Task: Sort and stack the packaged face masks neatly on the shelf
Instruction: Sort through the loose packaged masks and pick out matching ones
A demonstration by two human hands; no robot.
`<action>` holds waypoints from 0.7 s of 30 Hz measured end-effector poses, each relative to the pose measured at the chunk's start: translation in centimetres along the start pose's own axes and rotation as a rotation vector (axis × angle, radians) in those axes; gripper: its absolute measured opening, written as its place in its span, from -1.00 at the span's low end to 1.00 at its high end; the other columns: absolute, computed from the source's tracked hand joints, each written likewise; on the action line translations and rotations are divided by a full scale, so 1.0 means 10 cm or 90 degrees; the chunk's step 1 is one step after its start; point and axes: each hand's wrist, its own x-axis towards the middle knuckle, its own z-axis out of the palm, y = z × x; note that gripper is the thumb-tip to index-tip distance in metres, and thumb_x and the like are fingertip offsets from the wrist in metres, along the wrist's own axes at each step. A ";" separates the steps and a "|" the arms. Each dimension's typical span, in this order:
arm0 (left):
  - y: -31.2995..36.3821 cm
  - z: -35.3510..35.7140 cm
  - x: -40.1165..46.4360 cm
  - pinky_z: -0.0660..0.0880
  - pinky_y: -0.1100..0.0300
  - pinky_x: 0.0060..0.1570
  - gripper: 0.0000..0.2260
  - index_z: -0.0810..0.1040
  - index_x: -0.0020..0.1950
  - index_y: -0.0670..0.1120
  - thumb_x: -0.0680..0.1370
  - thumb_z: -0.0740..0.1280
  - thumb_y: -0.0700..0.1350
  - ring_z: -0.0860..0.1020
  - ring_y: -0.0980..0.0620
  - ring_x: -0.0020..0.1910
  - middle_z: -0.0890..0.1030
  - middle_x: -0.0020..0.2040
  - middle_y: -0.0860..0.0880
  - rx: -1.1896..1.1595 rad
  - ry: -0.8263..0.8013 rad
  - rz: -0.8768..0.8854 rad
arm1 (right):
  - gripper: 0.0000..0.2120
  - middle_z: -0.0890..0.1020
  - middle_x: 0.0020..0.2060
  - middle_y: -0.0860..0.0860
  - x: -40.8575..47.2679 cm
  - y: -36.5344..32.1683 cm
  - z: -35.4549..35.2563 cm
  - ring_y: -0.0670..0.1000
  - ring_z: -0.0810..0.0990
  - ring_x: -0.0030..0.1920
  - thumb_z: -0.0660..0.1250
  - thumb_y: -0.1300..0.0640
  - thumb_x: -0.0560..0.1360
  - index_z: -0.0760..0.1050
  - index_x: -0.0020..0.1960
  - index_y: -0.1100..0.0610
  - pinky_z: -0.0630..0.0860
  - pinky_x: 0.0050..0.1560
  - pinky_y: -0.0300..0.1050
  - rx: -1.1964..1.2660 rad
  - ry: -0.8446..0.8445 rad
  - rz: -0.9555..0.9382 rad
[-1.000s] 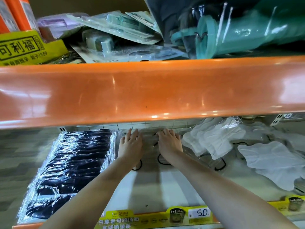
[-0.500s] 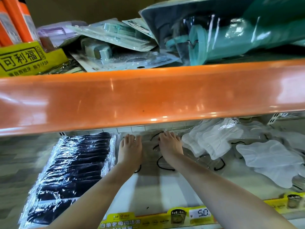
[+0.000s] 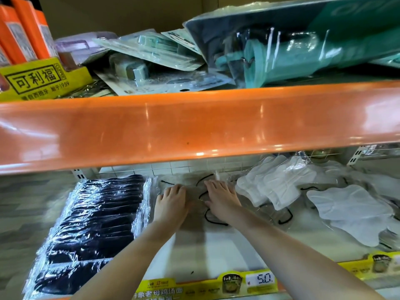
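Both my hands reach deep into the lower shelf (image 3: 216, 252). My left hand (image 3: 171, 203) and my right hand (image 3: 220, 200) lie palm down, fingers straight, pressing on a grey packaged mask with black ear loops (image 3: 194, 191) at the back middle. A neat overlapping row of black masks in clear wrappers (image 3: 93, 226) runs along the left. Loose white packaged masks (image 3: 279, 182) lie scattered to the right, with another white mask (image 3: 350, 208) further right.
The orange front lip of the upper shelf (image 3: 194, 124) overhangs the hands closely. Above it sit orange tubes in a yellow box (image 3: 36, 79), clear blister packs (image 3: 151, 61) and a teal packaged item (image 3: 303, 46). A yellow price strip (image 3: 216, 284) lines the lower shelf's front edge.
Both hands stay flat on the grey mask; they slid slightly further back into the shelf. The view tilted a little.
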 end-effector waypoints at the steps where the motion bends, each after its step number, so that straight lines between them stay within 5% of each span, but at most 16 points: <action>1: -0.03 -0.02 0.05 0.27 0.07 0.27 -0.64 0.35 0.38 -0.04 0.62 0.14 0.07 0.31 -0.03 0.38 0.39 0.39 0.02 -0.015 0.000 -0.009 | -0.43 0.24 0.45 0.05 0.03 -0.01 -0.02 0.11 0.13 0.48 0.27 0.09 0.57 0.12 0.50 0.13 0.06 0.48 0.16 -0.004 -0.016 -0.001; 8: -0.14 -0.09 0.31 0.35 0.11 0.21 -0.74 0.45 0.27 -0.08 0.62 0.13 -0.22 0.37 -0.06 0.28 0.47 0.24 -0.03 -0.011 -0.021 -0.047 | -0.49 0.27 0.34 0.12 0.10 -0.06 -0.02 0.16 0.22 0.39 0.28 0.24 0.53 0.21 0.43 0.16 0.16 0.42 0.15 -0.047 -0.029 -0.016; 13: -0.06 -0.11 0.41 0.36 0.09 0.18 -0.79 0.44 0.23 -0.08 0.62 0.17 -0.14 0.38 -0.07 0.23 0.48 0.21 -0.07 -0.028 -0.035 -0.073 | -0.56 0.28 0.31 0.13 0.13 -0.06 -0.05 0.14 0.26 0.34 0.24 0.32 0.50 0.28 0.35 0.17 0.26 0.36 0.07 -0.008 -0.014 -0.013; 17: 0.01 -0.09 0.44 0.30 0.00 0.30 -0.64 0.37 0.36 -0.11 0.60 0.22 0.00 0.33 -0.12 0.31 0.42 0.29 -0.10 0.012 -0.088 -0.066 | -0.64 0.26 0.36 0.13 0.14 -0.05 -0.05 0.14 0.23 0.38 0.25 0.27 0.54 0.30 0.32 0.17 0.25 0.33 0.06 0.003 -0.010 0.011; 21: 0.02 -0.04 0.44 0.30 -0.02 0.31 -0.64 0.33 0.38 -0.13 0.61 0.23 -0.06 0.35 -0.11 0.31 0.44 0.29 -0.11 0.037 -0.092 -0.059 | -0.59 0.21 0.40 0.15 0.15 -0.08 -0.06 0.16 0.17 0.43 0.27 0.26 0.53 0.28 0.35 0.18 0.24 0.33 0.08 -0.028 -0.024 0.023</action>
